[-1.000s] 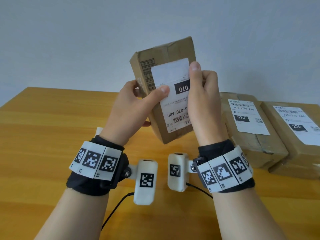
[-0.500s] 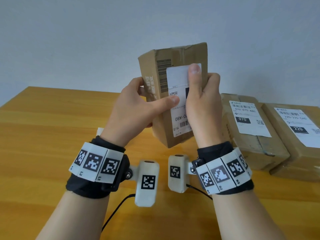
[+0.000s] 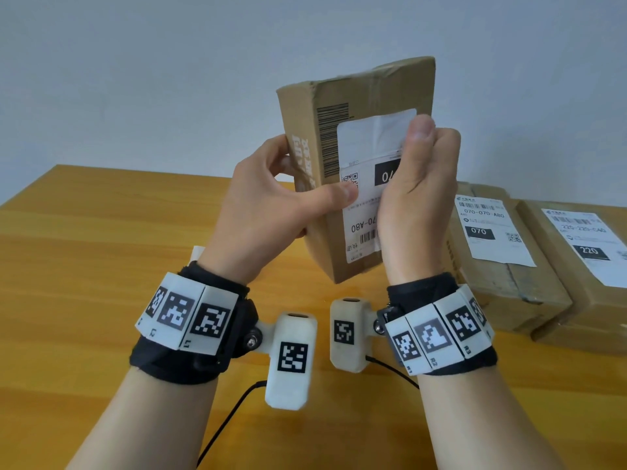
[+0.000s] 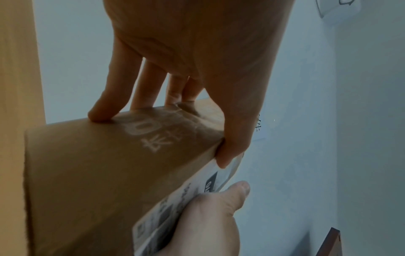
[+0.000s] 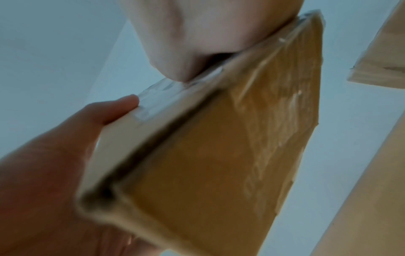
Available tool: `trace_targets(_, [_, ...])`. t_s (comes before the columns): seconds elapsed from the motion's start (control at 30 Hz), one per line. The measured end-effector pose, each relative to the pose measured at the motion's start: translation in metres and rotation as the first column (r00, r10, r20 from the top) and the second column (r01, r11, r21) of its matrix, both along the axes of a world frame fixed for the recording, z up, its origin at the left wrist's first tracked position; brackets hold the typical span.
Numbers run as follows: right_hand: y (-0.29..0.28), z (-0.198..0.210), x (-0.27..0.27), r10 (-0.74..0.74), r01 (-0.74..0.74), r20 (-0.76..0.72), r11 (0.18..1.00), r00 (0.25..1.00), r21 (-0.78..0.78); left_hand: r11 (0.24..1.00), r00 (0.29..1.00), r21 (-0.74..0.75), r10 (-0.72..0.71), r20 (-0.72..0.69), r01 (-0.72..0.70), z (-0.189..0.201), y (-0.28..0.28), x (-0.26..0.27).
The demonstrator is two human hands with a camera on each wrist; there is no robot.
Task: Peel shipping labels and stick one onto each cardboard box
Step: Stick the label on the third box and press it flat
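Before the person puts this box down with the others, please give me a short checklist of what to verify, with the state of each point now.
1. Held box supported: ok, the left hand grips its side, fingers behind and thumb in front.
2. Label is on the box face: ok.
3. Label pressed flat: cannot tell; the right hand covers its right part, thumb rubbing near the top.
4. Label edges stuck down: cannot tell; in the left wrist view one edge looks slightly lifted.
5. Two boxes on the table already labelled: ok, the 070 box and the 220 box.
6. Free place beside them: ok, bare table to their left.
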State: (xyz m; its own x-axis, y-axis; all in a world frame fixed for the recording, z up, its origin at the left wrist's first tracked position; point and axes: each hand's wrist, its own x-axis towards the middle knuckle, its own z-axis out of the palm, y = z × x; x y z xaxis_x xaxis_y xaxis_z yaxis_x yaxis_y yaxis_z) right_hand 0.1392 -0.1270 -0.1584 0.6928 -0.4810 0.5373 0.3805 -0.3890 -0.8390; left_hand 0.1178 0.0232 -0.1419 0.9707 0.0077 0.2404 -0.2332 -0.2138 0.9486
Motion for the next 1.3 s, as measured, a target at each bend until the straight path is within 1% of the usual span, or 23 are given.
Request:
trace_targets(0.17, [-0.001,-0.001,0.002,-0.014,0.008,0.039,0.988,0.999,0.153,1.0,1.0,0.023,-0.013,0.02,0.012,0.001,0.003,-0.001])
trace_targets(0.3, [-0.007,-0.001,0.004,-0.055,0.046,0.043,0.984,0.998,0.175,0.999,0.999,0.033,-0.022,0.034,0.021,0.001,0.006,0.0])
trace_targets(0.4, [-0.01,0.002,0.002,-0.103,0.097,0.021,0.977,0.994,0.191,0.998,0.996,0.05,-0.033,0.085,0.029,0.002,0.009,0.0])
trace_targets(0.47, [-0.01,0.004,0.001,-0.098,0.091,0.018,0.972,0.995,0.218,0.998,0.991,0.046,-0.04,0.127,0.034,0.003,0.012,0.0])
trace_targets(0.53, [-0.008,0.006,0.0,-0.062,0.057,0.01,0.964,0.998,0.261,0.998,0.989,0.051,-0.05,0.139,0.043,0.003,0.014,0.001])
trace_targets(0.6, [-0.006,0.007,-0.001,0.023,-0.017,-0.017,0.953,1.0,0.304,0.996,0.992,0.081,-0.038,0.119,0.028,0.002,0.013,0.003])
trace_targets(0.63, [-0.004,0.007,-0.002,0.073,-0.058,-0.04,0.952,0.997,0.302,0.995,0.994,0.098,-0.025,0.109,0.014,0.0,0.013,0.004])
trace_targets(0.73, [0.003,0.007,-0.004,0.181,-0.151,-0.12,0.963,0.976,0.223,0.993,0.994,0.115,0.001,0.111,-0.014,-0.005,0.011,0.007])
trace_targets(0.83, [0.007,0.008,-0.005,0.267,-0.237,-0.142,0.952,0.953,0.193,0.998,0.993,0.035,0.038,0.108,-0.042,-0.009,0.014,0.01])
trace_targets(0.9, [0.009,0.008,-0.006,0.303,-0.277,-0.147,0.944,0.942,0.178,0.998,0.993,-0.009,0.062,0.104,-0.061,-0.01,0.016,0.011])
trace_targets(1.0, [0.012,0.008,-0.008,0.337,-0.317,-0.165,0.939,0.927,0.136,0.997,0.992,-0.019,0.077,0.1,-0.075,-0.012,0.015,0.013])
trace_targets(1.1, [0.014,0.008,-0.008,0.338,-0.327,-0.2,0.941,0.92,0.09,0.996,0.993,-0.018,0.088,0.082,-0.087,-0.012,0.015,0.013])
trace_targets(1.17, [0.014,0.009,-0.009,0.348,-0.334,-0.226,0.938,0.91,0.099,0.996,0.994,-0.007,0.086,0.074,-0.086,-0.01,0.016,0.013])
trace_targets(1.3, [0.014,0.011,-0.011,0.404,-0.369,-0.249,0.913,0.88,0.176,0.998,0.998,0.038,0.045,0.049,-0.047,-0.007,0.019,0.012])
